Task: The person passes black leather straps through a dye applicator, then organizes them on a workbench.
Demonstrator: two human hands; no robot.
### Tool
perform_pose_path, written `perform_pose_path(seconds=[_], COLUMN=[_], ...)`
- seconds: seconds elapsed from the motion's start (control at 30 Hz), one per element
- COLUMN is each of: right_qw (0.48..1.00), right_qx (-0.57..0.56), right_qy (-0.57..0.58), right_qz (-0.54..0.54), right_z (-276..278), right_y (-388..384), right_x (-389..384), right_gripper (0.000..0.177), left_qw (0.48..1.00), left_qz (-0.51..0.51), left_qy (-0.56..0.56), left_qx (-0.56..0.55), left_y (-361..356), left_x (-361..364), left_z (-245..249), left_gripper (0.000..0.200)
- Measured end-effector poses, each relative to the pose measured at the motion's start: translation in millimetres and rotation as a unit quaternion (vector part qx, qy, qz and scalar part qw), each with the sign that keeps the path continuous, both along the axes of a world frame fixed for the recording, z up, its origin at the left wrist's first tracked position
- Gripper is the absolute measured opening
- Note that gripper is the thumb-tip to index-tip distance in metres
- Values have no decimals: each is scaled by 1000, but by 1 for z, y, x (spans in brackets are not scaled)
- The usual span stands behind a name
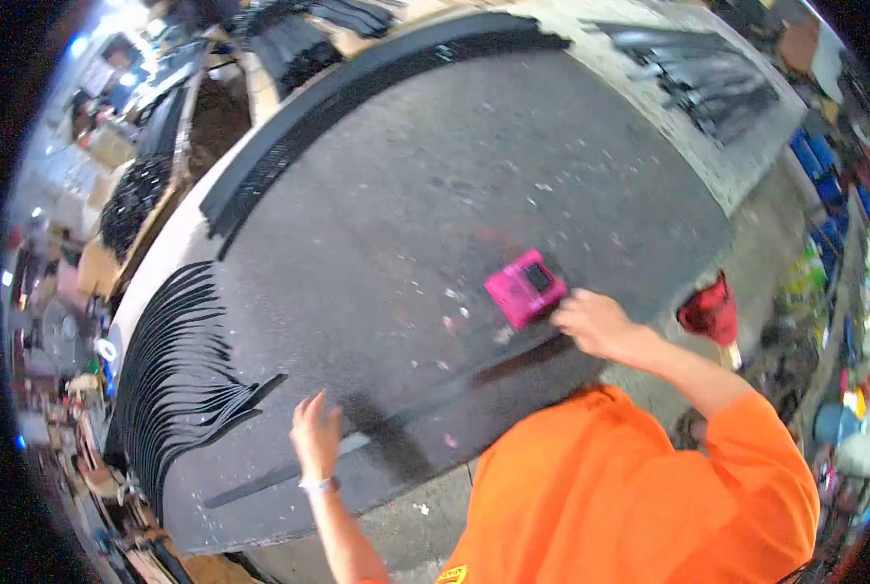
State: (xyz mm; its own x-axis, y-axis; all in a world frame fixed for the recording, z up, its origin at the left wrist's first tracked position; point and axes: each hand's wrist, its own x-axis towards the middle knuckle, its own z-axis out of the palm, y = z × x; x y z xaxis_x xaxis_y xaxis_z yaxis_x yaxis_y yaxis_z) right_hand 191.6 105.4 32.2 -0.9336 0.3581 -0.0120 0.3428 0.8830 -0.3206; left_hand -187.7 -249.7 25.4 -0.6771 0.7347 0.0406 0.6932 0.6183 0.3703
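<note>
The right hand (596, 323), fingers curled, touches the pink block (525, 288) from 4 o'clock, mid-bench (435, 175); grip unclear. The left hand (316, 430), fingers together, lies flat on a black strip (260, 484) at 7 o'clock.

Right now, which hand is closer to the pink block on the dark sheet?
Right. The right hand sits against the lower right edge of the pink block; the left hand lies on the dark sheet, far off to the block's lower left.

Right hand (596, 324) touches pink block (525, 287), 4 o'clock on dark tabletop (435, 165). Left hand (316, 435) lies flat on black strip (255, 487), 7 o'clock.
</note>
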Motion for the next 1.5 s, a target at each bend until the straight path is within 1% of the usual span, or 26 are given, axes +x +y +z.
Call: perform_pose_path(seconds=[0.03,0.07,0.1,0.13,0.2,0.3,0.4,0.63,0.73,0.83,0.93,1.07,1.13,1.17,1.23,1.27,1.37,1.4,1.43,1.5], right_qw=[997,991,992,992,990,985,981,991,991,989,986,986,990,991,992,990,984,981,977,967], right_qx=[38,66,54,46,70,74,87,69,66,63,84,101,109,106,105,115,145,158,176,194], right_qy=[50,79,87,98,115,155,174,114,115,132,141,134,94,79,64,81,75,90,63,103], right_qz=[53,88,75,66,37,24,7,0,-3,-12,-8,4,8,-10,-14,-20,-64,-76,-100,-126], right_z=[-10,-16,-9,-1,-1,2,-7,-20,-15,-20,-23,-19,-13,-14,1,-3,4,3,6,14], right_y=[-7,-14,-23,-30,-40,-49,-51,-33,-25,-18,7,45,69,82,108,123,160,174,186,211], right_x=[-15,-32,-46,-59,-81,-100,-112,-103,-94,-90,-78,-47,-27,-17,13,28,74,90,106,141], right_gripper=[14,21,19,17,19,17,16,15,10,17,11,11,14,14,22,27,16,13,10,5], left_qw=[993,979,960,934,950,953,959,956,954,950,948,955,957,959,962,963,965,965,966,966], left_qz=[-84,-164,-245,-309,-277,-264,-249,-248,-249,-252,-249,-234,-223,-215,-200,-195,-175,-171,-167,-162], left_qy=[-53,-80,-91,-121,-125,-31,57,102,116,132,144,132,141,149,152,155,169,175,181,187], left_qx=[59,97,102,134,69,144,121,118,120,129,133,122,121,110,107,105,99,91,85,75], left_y=[45,82,108,123,135,147,154,178,191,209,231,257,264,266,269,270,276,277,279,282], left_x=[37,72,96,112,129,127,129,140,148,158,173,195,201,202,206,208,214,215,217,218], left_z=[5,12,9,0,-8,-6,-2,-12,-19,-26,-30,-31,-33,-34,-34,-33,-30,-29,-29,-27], left_gripper=[49,51,53,51,45,43,45,46,47,47,48,43,41,40,37,35,30,28,27,26])
